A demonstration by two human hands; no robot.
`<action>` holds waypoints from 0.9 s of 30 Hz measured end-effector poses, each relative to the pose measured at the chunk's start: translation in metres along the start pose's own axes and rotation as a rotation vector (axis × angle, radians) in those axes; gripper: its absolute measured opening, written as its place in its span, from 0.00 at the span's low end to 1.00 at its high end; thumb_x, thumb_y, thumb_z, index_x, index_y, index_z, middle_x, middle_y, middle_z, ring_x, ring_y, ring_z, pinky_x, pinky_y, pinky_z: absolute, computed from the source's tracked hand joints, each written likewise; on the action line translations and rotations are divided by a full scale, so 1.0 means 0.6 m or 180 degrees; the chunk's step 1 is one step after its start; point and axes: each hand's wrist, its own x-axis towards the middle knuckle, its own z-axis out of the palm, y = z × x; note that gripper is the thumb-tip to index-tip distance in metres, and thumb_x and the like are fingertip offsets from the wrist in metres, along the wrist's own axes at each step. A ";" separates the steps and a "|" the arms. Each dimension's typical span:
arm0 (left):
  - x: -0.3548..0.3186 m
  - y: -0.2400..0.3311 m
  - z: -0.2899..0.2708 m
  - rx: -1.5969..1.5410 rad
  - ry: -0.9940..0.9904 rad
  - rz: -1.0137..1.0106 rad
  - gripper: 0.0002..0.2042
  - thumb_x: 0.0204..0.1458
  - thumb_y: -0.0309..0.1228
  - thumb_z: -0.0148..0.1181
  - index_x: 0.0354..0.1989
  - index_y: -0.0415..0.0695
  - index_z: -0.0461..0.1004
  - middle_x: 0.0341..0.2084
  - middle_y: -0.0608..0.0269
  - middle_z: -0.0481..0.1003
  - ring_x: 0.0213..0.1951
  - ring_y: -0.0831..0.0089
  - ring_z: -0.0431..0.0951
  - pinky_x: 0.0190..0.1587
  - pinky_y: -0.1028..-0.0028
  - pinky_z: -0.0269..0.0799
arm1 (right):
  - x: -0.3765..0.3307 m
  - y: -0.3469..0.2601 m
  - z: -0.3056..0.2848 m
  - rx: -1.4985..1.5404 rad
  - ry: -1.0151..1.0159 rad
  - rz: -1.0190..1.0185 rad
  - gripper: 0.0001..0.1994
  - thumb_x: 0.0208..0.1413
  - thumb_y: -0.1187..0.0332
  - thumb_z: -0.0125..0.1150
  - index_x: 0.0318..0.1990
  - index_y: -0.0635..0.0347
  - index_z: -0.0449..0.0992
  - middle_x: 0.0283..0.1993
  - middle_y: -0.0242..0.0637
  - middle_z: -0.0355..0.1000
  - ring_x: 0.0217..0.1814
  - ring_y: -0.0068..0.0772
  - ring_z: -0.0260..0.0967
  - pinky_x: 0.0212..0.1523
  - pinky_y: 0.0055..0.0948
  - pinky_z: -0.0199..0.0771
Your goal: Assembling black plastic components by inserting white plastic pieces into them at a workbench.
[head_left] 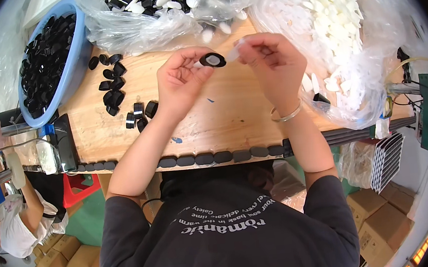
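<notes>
Above the middle of the wooden table, my left hand (181,79) pinches a small black oval cap (213,59) with a whitish inside facing up. Fingers of my right hand (275,60) are closed on a small translucent white piece (235,52), just to the right of the cap. That piece is blurred, and whether it touches the cap I cannot tell. Several loose black caps (114,98) lie on the table left of my left hand. White oval pieces (334,14) are heaped on clear plastic, beyond and to the right of my right hand.
At the far left stands a blue basin (81,35) full of black caps. Plastic bags (146,31) with black and white parts cover the back. Black oval caps (204,158) line the table's front edge. Another person (20,221) is at the left; cardboard boxes (385,220) stand on the floor.
</notes>
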 end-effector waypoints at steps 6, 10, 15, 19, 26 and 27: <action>-0.001 0.003 0.004 0.0030 -0.0135 0.0151 0.16 0.48 0.10 0.56 0.47 0.31 0.69 0.44 0.55 0.73 0.47 0.73 0.74 0.50 0.76 0.72 | -0.005 0.010 0.002 -0.1047 -0.0401 -0.1404 0.08 0.46 0.82 0.67 0.35 0.64 0.76 0.34 0.39 0.77 0.35 0.24 0.74 0.35 0.20 0.74; -0.003 0.003 0.005 -0.0020 -0.0238 0.0097 0.16 0.49 0.11 0.56 0.48 0.31 0.69 0.44 0.55 0.73 0.48 0.73 0.74 0.51 0.76 0.71 | -0.003 0.013 0.002 -0.1049 -0.0431 -0.1711 0.09 0.43 0.82 0.69 0.33 0.63 0.77 0.33 0.40 0.78 0.33 0.27 0.74 0.34 0.22 0.74; -0.004 0.004 0.003 -0.0035 -0.0231 0.0061 0.16 0.49 0.11 0.57 0.48 0.32 0.69 0.44 0.55 0.73 0.48 0.73 0.73 0.51 0.76 0.71 | -0.001 0.008 0.005 -0.1263 -0.0492 -0.1948 0.10 0.41 0.81 0.70 0.32 0.62 0.77 0.31 0.39 0.77 0.31 0.30 0.73 0.31 0.22 0.72; -0.004 0.006 0.004 -0.0130 -0.0275 0.0088 0.16 0.49 0.12 0.57 0.48 0.32 0.69 0.44 0.55 0.73 0.48 0.73 0.73 0.51 0.76 0.70 | -0.001 0.007 0.004 -0.1575 -0.0432 -0.2326 0.11 0.39 0.80 0.72 0.31 0.59 0.78 0.31 0.37 0.77 0.28 0.31 0.71 0.29 0.24 0.70; -0.005 0.009 0.003 -0.0250 -0.0204 0.0125 0.16 0.49 0.12 0.58 0.47 0.32 0.69 0.44 0.55 0.74 0.48 0.72 0.73 0.52 0.75 0.70 | 0.003 0.012 0.006 -0.1748 -0.0578 -0.2548 0.12 0.37 0.78 0.72 0.32 0.57 0.79 0.32 0.32 0.76 0.31 0.32 0.66 0.30 0.25 0.68; -0.005 0.010 0.003 -0.0219 -0.0198 0.0139 0.16 0.49 0.12 0.58 0.47 0.32 0.69 0.44 0.55 0.74 0.48 0.72 0.73 0.52 0.74 0.70 | 0.004 0.011 0.006 -0.1749 -0.0575 -0.2543 0.12 0.37 0.78 0.72 0.32 0.57 0.79 0.32 0.32 0.76 0.31 0.32 0.66 0.30 0.25 0.68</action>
